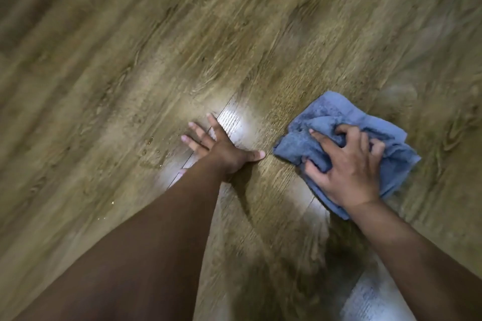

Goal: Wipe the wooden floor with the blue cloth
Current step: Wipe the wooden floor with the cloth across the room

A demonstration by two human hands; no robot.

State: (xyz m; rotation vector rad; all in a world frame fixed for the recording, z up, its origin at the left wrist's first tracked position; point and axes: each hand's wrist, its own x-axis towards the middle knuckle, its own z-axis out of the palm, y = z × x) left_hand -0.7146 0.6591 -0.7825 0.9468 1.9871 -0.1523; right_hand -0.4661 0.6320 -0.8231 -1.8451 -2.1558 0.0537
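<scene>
Right hand (347, 164) grips blue cloth (336, 122); left hand (221, 146) spread flat beside probable droplets (150, 142).

The left hand (221, 148) lies flat on the floor (156, 47), cloth (339, 122) just right of it.

Bare wooden floor (234, 34) lies open ahead of the blue cloth (336, 117); only the planted left hand (221, 146) blocks leftward.

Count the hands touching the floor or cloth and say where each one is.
2. The left hand rests flat on the wooden floor, fingers spread, near the middle. The right hand grips the blue cloth on the floor to its right.
</scene>
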